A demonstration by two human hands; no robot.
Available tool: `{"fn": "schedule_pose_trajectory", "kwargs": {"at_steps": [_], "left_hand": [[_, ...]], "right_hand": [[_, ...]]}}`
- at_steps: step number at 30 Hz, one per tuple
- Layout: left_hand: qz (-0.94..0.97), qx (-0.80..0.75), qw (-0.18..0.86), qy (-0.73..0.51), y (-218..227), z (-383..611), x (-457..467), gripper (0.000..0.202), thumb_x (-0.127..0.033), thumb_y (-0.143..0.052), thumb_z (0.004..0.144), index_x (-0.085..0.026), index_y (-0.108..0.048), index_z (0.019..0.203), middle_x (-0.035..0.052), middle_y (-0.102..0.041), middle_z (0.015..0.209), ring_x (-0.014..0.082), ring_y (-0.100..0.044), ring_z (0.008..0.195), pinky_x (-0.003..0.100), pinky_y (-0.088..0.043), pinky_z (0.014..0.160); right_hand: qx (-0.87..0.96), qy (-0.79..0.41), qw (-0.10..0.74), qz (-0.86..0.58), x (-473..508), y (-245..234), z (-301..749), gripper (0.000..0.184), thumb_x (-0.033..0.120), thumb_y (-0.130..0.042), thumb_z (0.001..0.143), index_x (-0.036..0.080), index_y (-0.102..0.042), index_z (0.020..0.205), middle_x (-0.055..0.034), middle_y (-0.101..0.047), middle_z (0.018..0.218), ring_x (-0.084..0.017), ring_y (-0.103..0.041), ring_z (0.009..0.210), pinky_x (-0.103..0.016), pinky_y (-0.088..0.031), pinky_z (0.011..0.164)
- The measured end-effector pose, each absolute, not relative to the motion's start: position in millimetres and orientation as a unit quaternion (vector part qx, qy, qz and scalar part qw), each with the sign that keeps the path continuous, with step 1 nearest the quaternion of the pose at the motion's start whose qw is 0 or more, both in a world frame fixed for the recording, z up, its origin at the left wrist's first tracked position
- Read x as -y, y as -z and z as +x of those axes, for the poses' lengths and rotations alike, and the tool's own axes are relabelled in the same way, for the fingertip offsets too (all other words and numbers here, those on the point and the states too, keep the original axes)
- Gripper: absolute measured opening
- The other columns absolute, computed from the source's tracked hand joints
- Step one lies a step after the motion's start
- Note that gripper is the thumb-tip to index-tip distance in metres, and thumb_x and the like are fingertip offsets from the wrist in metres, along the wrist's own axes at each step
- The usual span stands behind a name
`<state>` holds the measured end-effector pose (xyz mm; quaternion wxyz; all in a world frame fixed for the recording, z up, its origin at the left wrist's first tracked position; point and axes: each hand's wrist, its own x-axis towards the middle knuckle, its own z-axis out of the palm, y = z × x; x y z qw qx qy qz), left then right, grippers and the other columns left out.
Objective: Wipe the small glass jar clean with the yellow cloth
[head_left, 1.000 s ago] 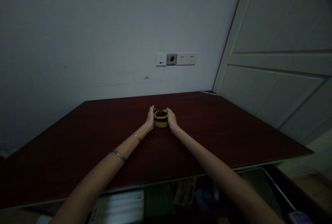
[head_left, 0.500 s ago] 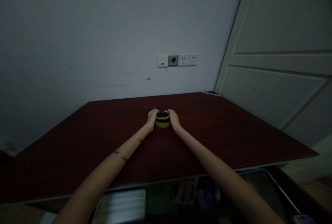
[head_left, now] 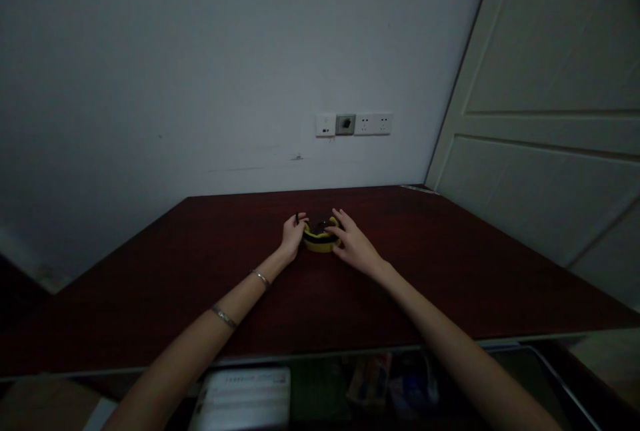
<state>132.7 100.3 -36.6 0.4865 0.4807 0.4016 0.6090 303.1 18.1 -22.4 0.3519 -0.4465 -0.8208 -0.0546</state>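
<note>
A yellow-and-black striped band (head_left: 321, 244) stands on edge on the dark red table, curved into a loop that gapes at the far side. Its exact kind is too small to tell; something dark and shiny shows within the curve. Around its left end closes my left hand (head_left: 292, 238), with a small dark piece showing by the fingers. My right hand (head_left: 356, 243) grips the right end, its thumb and fingers around the band's edge. Two silver bracelets (head_left: 225, 317) circle my left forearm.
Behind the table (head_left: 240, 218) rises a white wall with a row of sockets (head_left: 374, 124). A pale panelled door (head_left: 540, 144) stands at the right. Below the front edge, an open space holds a white box (head_left: 243, 394) and several packets (head_left: 370, 381).
The band has gone from a nearly round ring to a wider, more open curve. My right hand has shifted from lying flat along its side to gripping it with parted fingers. The view has shifted slightly.
</note>
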Motion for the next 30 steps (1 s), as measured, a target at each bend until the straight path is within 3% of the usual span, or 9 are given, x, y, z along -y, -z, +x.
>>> {"fn": "schedule_pose_trajectory", "kwargs": {"at_steps": [3, 6, 10, 15, 20, 24, 27, 30], "left_hand": [[0.482, -0.401, 0.472, -0.619, 29.0, 135.4, -90.0, 0.036, -0.008, -0.048, 0.064, -0.011, -0.054, 0.1, 0.0109, -0.064, 0.093, 0.0138, -0.06, 0.076, 0.026, -0.045, 0.072], [0.489, -0.396, 0.465, -0.623, 21.0, 140.5, -78.6, 0.038, -0.006, -0.047, 0.066, -0.012, -0.052, 0.103, 0.0124, -0.063, 0.098, 0.0147, -0.06, 0.084, 0.028, -0.045, 0.077], [0.499, -0.369, 0.464, -0.631, 6.5, 145.8, -67.4, 0.038, -0.007, -0.045, 0.069, -0.012, -0.049, 0.106, 0.013, -0.063, 0.101, 0.0154, -0.06, 0.087, 0.03, -0.045, 0.081], [0.556, -0.384, 0.414, -0.61, -22.4, 146.2, -66.3, 0.041, -0.014, -0.05, 0.072, -0.014, -0.044, 0.112, 0.0138, -0.057, 0.112, 0.019, -0.058, 0.096, 0.035, -0.044, 0.086], [0.694, -0.345, 0.253, -0.579, -51.0, 142.4, -62.4, 0.053, -0.032, -0.053, 0.079, -0.015, -0.034, 0.125, 0.0167, -0.041, 0.132, 0.0255, -0.039, 0.122, 0.043, -0.031, 0.102], [0.743, -0.317, 0.085, -0.583, -68.6, 134.0, -45.2, 0.063, -0.039, -0.052, 0.08, -0.014, -0.025, 0.132, 0.0188, -0.031, 0.138, 0.0274, -0.027, 0.13, 0.048, -0.02, 0.107], [0.847, -0.229, 0.033, -0.478, -75.1, 128.2, -31.5, 0.071, -0.042, -0.057, 0.075, -0.014, -0.026, 0.133, 0.018, -0.035, 0.136, 0.0283, -0.031, 0.128, 0.047, -0.024, 0.107], [0.917, -0.187, 0.047, -0.349, -70.1, 128.6, -23.3, 0.088, -0.048, -0.066, 0.065, -0.013, -0.026, 0.135, 0.0189, -0.036, 0.136, 0.0309, -0.032, 0.127, 0.047, -0.027, 0.106]], "right_hand": [[0.842, 0.104, 0.281, -0.448, -17.1, 22.5, 309.7, 0.053, 0.006, -0.059, 0.065, 0.017, -0.053, 0.117, -0.0144, -0.022, 0.146, -0.033, -0.012, 0.136, -0.053, -0.03, 0.103], [0.838, 0.132, 0.265, -0.459, -18.5, 20.4, 316.5, 0.044, 0.008, -0.06, 0.068, 0.017, -0.055, 0.111, -0.0161, -0.028, 0.142, -0.035, -0.013, 0.135, -0.055, -0.032, 0.101], [0.845, 0.138, 0.278, -0.436, -14.5, 11.7, 323.2, 0.023, 0.013, -0.057, 0.075, 0.017, -0.059, 0.098, -0.015, -0.042, 0.131, -0.032, -0.02, 0.133, -0.055, -0.032, 0.101], [0.847, 0.069, 0.343, -0.399, -0.3, -13.8, 325.1, 0.012, 0.02, -0.06, 0.076, 0.017, -0.06, 0.088, -0.0124, -0.044, 0.128, -0.029, -0.024, 0.132, -0.052, -0.031, 0.102], [0.811, -0.017, 0.433, -0.394, 14.6, -48.2, 322.8, 0.01, 0.024, -0.061, 0.075, 0.02, -0.061, 0.084, -0.0088, -0.049, 0.12, -0.025, -0.042, 0.12, -0.047, -0.038, 0.097], [0.777, -0.061, 0.481, -0.401, 19.8, -63.6, 326.0, 0.011, 0.027, -0.063, 0.074, 0.021, -0.063, 0.083, -0.0071, -0.052, 0.114, -0.022, -0.051, 0.108, -0.042, -0.043, 0.091], [0.766, -0.065, 0.491, -0.41, 18.1, -66.4, 330.4, 0.012, 0.027, -0.064, 0.073, 0.021, -0.064, 0.084, -0.0068, -0.053, 0.112, -0.022, -0.051, 0.107, -0.042, -0.043, 0.09], [0.767, -0.062, 0.489, -0.411, 13.6, -65.5, 331.8, 0.011, 0.026, -0.064, 0.073, 0.021, -0.064, 0.083, -0.0065, -0.054, 0.109, -0.021, -0.052, 0.105, -0.041, -0.043, 0.09]]}}
